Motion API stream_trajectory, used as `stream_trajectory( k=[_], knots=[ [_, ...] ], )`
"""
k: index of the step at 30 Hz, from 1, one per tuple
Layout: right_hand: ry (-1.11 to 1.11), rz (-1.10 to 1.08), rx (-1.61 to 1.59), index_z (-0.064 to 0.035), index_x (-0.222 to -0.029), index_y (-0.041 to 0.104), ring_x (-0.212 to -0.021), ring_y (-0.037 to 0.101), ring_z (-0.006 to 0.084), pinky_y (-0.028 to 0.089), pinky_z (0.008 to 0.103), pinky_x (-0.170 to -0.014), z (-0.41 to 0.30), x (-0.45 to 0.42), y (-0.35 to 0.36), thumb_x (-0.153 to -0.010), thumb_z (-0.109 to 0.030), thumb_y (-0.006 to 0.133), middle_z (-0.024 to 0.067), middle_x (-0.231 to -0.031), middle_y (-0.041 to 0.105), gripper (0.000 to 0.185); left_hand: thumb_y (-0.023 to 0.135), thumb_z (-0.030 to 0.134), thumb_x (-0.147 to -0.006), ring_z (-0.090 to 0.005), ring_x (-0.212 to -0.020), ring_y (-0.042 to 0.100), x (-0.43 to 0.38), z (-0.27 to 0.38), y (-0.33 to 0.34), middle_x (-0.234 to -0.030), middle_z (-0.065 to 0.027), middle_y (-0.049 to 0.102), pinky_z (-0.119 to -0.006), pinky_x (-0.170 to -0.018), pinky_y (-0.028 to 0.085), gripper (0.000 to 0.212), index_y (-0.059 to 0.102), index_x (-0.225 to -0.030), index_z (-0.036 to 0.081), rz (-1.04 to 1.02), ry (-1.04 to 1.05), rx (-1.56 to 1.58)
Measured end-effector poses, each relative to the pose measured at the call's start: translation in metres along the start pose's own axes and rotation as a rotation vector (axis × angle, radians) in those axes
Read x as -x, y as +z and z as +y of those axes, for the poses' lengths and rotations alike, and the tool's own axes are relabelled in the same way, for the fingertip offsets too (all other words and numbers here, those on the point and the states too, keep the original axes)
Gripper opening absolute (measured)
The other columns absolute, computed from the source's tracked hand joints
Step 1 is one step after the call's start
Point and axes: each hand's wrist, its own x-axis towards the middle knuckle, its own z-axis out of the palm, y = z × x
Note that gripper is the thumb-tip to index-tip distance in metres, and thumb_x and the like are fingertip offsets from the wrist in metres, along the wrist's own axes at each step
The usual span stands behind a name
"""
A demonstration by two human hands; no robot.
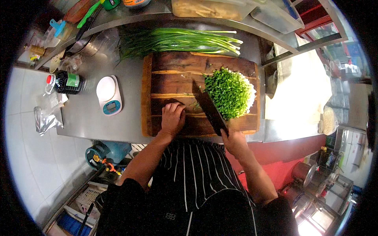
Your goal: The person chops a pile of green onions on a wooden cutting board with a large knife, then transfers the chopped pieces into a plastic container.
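Note:
My right hand (234, 141) grips the handle of a dark-bladed kitchen cleaver (208, 107). Its blade slants up and left across the wooden cutting board (165, 63), along the left side of a heap of finely chopped green onions (229, 94). On the board's near left part rests my left hand (173, 116), fingers together and curled; what lies under them is hidden. A few green scraps (195, 104) lie between that hand and the blade. Behind the board, a bunch of long uncut green onions (183, 41) stretches sideways, white ends to the right.
A white kitchen scale (109, 94) stands left of the board on the steel table (130, 118). Farther left is a red-capped bottle of dark liquid (68, 82). A steel shelf (159, 13) with plastic containers (212, 8) overhangs the back. A gas cylinder (110, 153) sits below.

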Motion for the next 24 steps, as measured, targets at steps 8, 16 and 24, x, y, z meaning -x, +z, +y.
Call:
stream_trajectory(
  k=[8, 16, 24],
  knots=[
    [0.100, -0.127, 0.120, -0.0072, -0.121, 0.059, -0.074, 0.067, 0.0484, 0.055, 0.0590, -0.070, 0.002, 0.003, -0.001, -0.100, -0.036, 0.055, 0.0243, -0.083, 0.070, 0.036, 0.065, 0.010, -0.089, -0.0318, -0.118, 0.050, -0.005, 0.007, -0.011, -0.124, -0.0096, 0.055, -0.048, -0.101, 0.038, 0.038, 0.064, -0.127, 0.016, -0.170, 0.146, -0.084],
    [0.062, -0.029, 0.074, -0.0065, -0.123, 0.058, -0.078, 0.068, 0.0476, 0.055, 0.0583, -0.075, -0.002, -0.002, 0.005, -0.101, -0.036, 0.054, 0.0256, -0.083, 0.070, 0.037, 0.061, 0.002, -0.089, -0.0339, -0.114, 0.052, -0.004, 0.000, -0.004, -0.119, -0.0118, 0.058, -0.049, -0.099, 0.040, 0.029, 0.067, -0.116, 0.010, 0.035, -0.001, 0.148],
    [0.131, -0.163, 0.134, -0.0057, -0.119, 0.059, -0.081, 0.069, 0.0482, 0.056, 0.0575, -0.075, -0.009, -0.011, -0.008, -0.101, -0.042, 0.050, 0.0269, -0.086, 0.070, 0.041, 0.056, 0.002, -0.091, -0.0360, -0.113, 0.052, -0.004, -0.004, -0.001, -0.117, -0.0137, 0.058, -0.048, -0.099, 0.041, 0.025, 0.068, -0.113, 0.007, 0.095, -0.087, 0.166]
  ],
)
